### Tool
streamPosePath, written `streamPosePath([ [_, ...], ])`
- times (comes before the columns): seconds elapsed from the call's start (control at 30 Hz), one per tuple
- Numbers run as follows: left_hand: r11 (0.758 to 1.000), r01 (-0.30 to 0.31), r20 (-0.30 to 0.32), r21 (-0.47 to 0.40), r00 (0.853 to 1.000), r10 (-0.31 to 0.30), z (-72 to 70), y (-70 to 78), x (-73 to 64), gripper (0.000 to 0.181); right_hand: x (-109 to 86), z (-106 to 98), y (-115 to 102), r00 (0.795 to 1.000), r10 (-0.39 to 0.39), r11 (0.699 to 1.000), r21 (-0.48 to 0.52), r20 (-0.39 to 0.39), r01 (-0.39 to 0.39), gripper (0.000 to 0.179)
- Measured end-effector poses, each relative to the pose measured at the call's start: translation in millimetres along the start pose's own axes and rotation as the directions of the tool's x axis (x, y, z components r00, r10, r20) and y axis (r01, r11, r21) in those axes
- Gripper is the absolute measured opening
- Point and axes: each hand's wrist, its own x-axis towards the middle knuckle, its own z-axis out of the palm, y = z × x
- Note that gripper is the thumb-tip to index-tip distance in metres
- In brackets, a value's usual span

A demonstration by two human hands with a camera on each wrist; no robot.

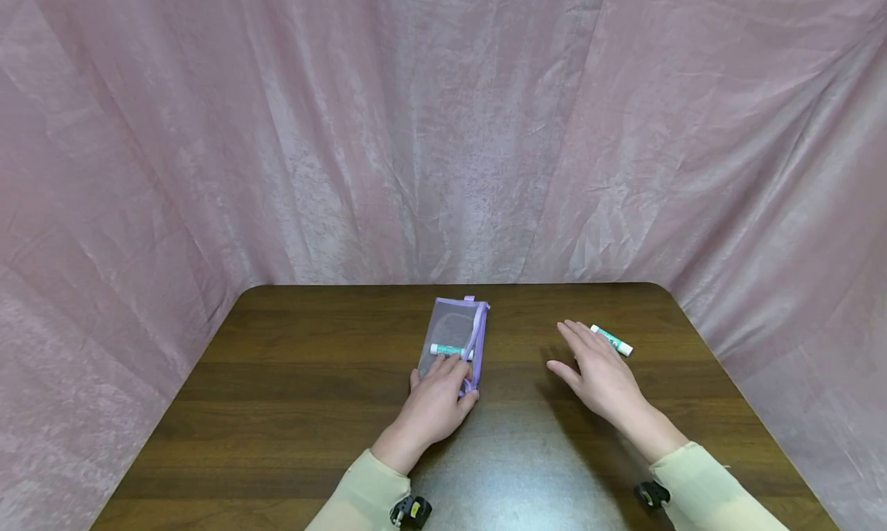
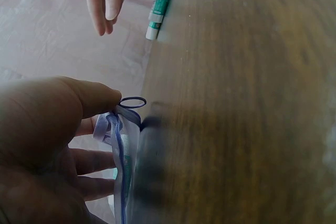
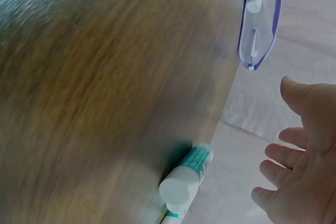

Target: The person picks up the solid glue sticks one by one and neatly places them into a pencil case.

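A mesh zip pouch with purple edging lies near the middle of the table, a white-and-green glue stick inside it. My left hand is at the pouch's near end and grips its edge, thumb on one side and fingers on the other in the left wrist view. My right hand hovers over the table to the right, fingers extended and holding nothing. Beside its fingers lies a loose glue stick, partly covered in the head view. The right wrist view shows a second loose glue stick close against the first.
The brown wooden table has rounded far corners. A pink curtain hangs behind it and along both sides. A small black device is worn at the left wrist, another at the right.
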Motion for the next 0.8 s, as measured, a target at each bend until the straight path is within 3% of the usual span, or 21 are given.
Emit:
streamPosePath([
  [0.8,1.0,0.014,0.016,0.001,1.0,-0.014,1.5,-1.1,0.7,0.021,-22.9,-13,21,0.997,-0.014,1.0,-0.026,-0.077,0.012,0.067],
])
